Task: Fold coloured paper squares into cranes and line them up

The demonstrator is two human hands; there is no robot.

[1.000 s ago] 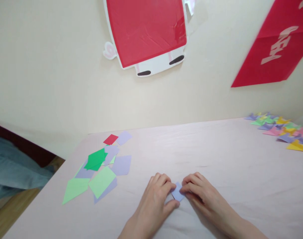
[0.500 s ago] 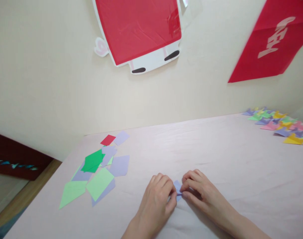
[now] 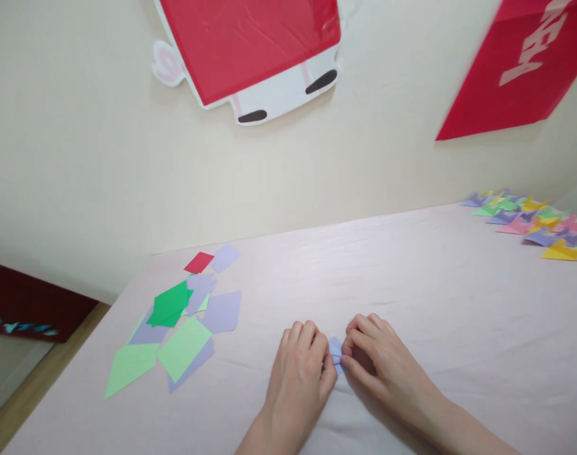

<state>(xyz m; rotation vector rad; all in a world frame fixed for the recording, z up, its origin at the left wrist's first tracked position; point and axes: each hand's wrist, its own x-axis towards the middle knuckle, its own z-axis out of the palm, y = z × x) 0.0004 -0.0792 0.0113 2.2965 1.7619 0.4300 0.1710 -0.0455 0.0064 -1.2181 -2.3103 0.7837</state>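
Lilac paper (image 3: 335,347), one: left hand (image 3: 298,365) pinches nine o'clock, right hand (image 3: 383,355) pinches three; even pressure should crease it cleanest.

Diffuse light leaves a soft shadow (image 3: 382,412) under the right hand (image 3: 391,360); the folded papers (image 3: 546,224) look blurred.

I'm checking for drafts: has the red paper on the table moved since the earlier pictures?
No. Against the far-left corner of the table, the red paper keeps its place; the camera shifted.
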